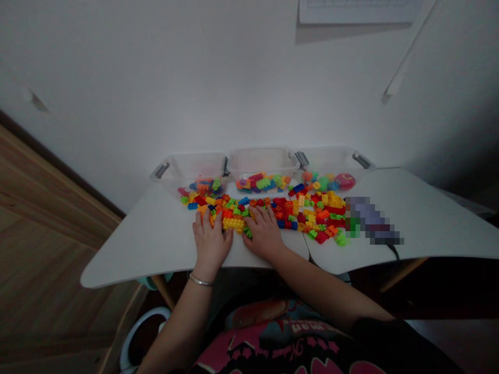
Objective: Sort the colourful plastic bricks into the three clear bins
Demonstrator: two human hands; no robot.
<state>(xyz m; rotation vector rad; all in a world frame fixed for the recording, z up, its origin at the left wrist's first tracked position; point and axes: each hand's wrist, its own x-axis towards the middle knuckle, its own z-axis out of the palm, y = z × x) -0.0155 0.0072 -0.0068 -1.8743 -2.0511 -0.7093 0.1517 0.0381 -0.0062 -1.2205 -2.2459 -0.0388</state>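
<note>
Plastic bricks (288, 206) lay heaped on the table (144, 244), 11 to 3 o'clock from left hand (211, 240) and right hand (265, 235) | both half-spread over near bricks, grip untellable | dragging toward 6 might have spilled some off the edge

White table against a pale wall, wood to the left
On the wall (175, 78), a printed sheet (354, 11) at the top edge, a slanting pale strip (407, 52) to its right and a small fixture (37, 99) far left; on the table (132, 249), toward the right, a purplish-grey object (372, 221) — pixelated past recognition — with a dark cable (395, 252); wooden panelling (47, 291) fills the lower left — beside a pale ring-shaped thing (127, 343) below the tabletop.
</note>
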